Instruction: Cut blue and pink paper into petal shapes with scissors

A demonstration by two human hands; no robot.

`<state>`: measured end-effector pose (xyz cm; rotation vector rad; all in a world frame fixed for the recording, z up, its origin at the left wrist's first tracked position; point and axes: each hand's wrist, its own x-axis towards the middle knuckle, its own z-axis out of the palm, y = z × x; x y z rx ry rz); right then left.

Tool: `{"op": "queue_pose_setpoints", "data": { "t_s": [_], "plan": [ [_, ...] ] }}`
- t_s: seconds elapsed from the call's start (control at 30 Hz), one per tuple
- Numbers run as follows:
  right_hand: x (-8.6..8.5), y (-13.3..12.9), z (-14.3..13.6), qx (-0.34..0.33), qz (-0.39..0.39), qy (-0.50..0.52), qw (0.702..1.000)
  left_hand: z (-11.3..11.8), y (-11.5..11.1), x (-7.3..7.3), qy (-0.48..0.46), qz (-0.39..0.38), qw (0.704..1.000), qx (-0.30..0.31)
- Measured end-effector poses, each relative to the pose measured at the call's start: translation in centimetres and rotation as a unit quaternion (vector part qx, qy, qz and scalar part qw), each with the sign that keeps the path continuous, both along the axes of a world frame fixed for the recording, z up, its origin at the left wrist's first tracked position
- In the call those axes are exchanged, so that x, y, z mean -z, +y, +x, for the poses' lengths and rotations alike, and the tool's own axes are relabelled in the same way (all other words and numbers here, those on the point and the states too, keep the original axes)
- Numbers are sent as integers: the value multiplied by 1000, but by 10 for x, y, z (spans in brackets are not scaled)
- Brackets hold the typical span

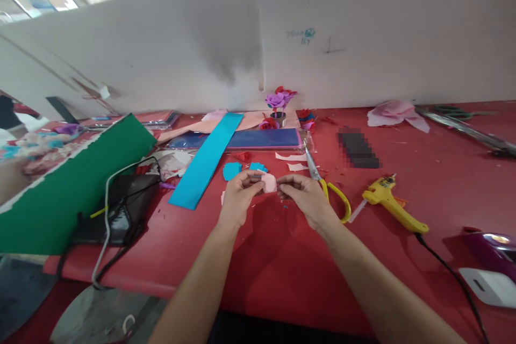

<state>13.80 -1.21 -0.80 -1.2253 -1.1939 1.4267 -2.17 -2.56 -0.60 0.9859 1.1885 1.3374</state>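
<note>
- Pinching the pink piece (270,183) between thumb and fingers of the left hand (242,193), up over the red counter (185,247).
- Working close at its right edge with the right hand (300,196), thumb and fingers bent together; too small to tell a grip from a touch.
- Looking just beyond the hands, spotting blue scraps (233,171) and pink scraps (297,167) on the counter.
- Just beside the right hand, finding scissors (313,166), pointing away with yellow handles nearest.
- Farther right, seeing a yellow glue gun (389,204), trailing a black cord.
- Over to the left, catching a blue strip (207,164), aslant across a dark blue pack (264,138).
- At the back, noting purple and red flowers (278,100) in a small pot (279,118), near the wall (363,64).
</note>
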Motion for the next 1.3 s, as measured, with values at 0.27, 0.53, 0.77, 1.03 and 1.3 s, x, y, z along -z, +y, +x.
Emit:
{"op": "queue_pose_setpoints", "data": {
  "t_s": [0.27,0.53,0.77,1.03,1.3],
  "plan": [
    [0,-1,1,20,102,-92,990,2,-1,1,36,10,999,15],
    [4,0,-1,5,67,-5,998,4,0,3,34,5,999,34],
    [5,9,7,43,1,59,997,2,-4,1,162,-6,985,57],
    [6,6,4,2,15,36,999,3,-2,2,102,-29,993,45],
    [9,12,20,60,199,-246,947,-7,3,1,61,-57,996,18]
  ]
}}
